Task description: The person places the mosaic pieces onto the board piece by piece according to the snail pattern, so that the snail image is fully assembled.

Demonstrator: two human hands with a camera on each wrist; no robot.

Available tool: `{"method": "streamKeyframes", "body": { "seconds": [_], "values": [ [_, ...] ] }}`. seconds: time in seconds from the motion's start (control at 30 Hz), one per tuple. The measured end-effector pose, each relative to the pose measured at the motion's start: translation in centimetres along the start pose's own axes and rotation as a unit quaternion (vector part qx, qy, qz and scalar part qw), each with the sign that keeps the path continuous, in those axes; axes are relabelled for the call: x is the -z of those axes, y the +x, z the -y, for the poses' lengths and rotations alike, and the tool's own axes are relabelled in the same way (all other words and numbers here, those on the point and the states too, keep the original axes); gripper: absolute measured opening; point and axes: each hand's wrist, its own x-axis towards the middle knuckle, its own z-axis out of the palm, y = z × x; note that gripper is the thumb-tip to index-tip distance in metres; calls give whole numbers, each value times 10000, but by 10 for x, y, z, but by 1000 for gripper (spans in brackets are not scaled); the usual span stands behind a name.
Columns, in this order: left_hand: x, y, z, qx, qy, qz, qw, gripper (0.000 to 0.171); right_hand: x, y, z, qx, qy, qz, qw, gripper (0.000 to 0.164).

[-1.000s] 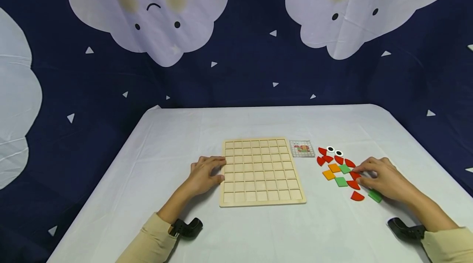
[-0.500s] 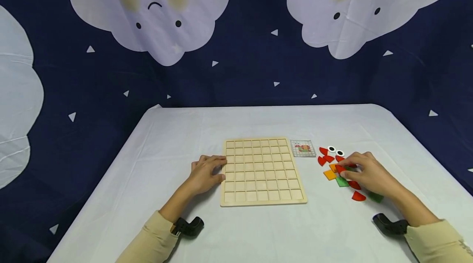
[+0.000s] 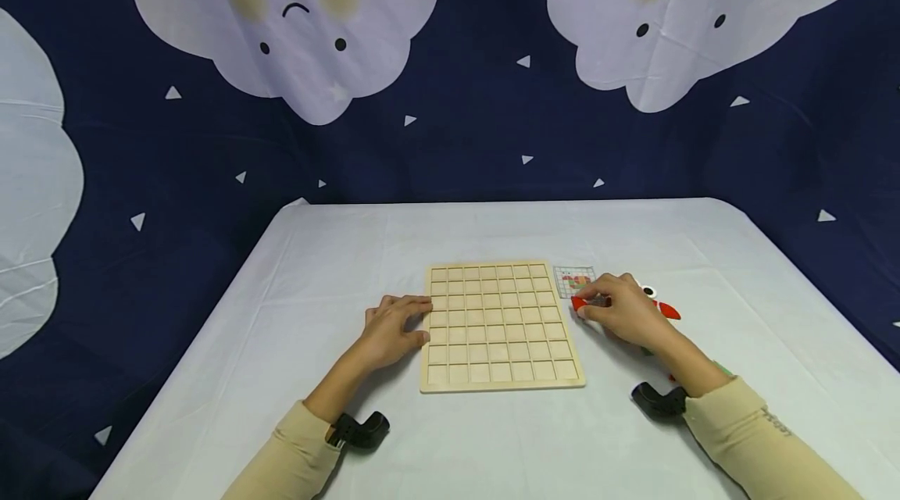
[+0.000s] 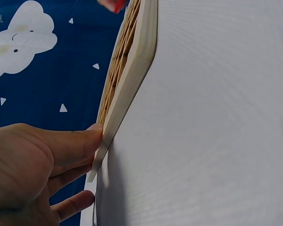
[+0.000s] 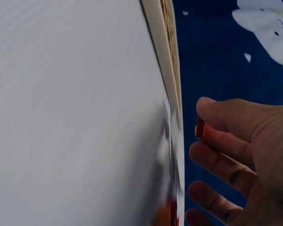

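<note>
A square wooden grid board (image 3: 502, 387) lies on the table. At its left edge my left hand (image 3: 387, 334) rests, the fingertips and thumb touching the rim; the left wrist view shows the thumb (image 4: 78, 143) against the board's side. Beyond the right edge, my right hand (image 3: 626, 315) pinches a red wedge-shaped piece (image 3: 578, 303) between thumb and fingers, held above the table. That piece (image 5: 201, 127) shows edge-on in the right wrist view. A small picture card (image 3: 565, 281) lies by the board's upper right corner, partly covered by the right hand.
Right of the right hand lie a red piece (image 3: 668, 311) and a white eye disc (image 3: 649, 292). The hand and forearm hide most other loose pieces; a bit of green (image 3: 723, 368) shows. A white cloth covers the table (image 3: 337, 250), with a dark blue cloud-patterned curtain (image 3: 464, 156) behind.
My right hand has picked a red wedge-shaped piece from the loose pieces and carried it left toward the board. The left hand stays at the board's left edge.
</note>
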Motion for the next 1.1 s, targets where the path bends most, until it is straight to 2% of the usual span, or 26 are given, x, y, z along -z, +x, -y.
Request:
{"method": "streamKeyframes", "body": {
  "seconds": [0.13, 0.43, 1.1],
  "values": [
    [0, 0, 0, -10, -55, -17, 10000, 46, -12, 13, 13, 148, -33, -75, 9999, 21],
    [-1, 0, 0, -16, -26, -26, 10000, 46, -28, 35, 38, 129, 28, 133, 9998, 21],
    [-1, 0, 0, -18, -60, -60, 10000, 45, -33, 48, 56, -78, -326, 494, 9982, 22]
  ]
}}
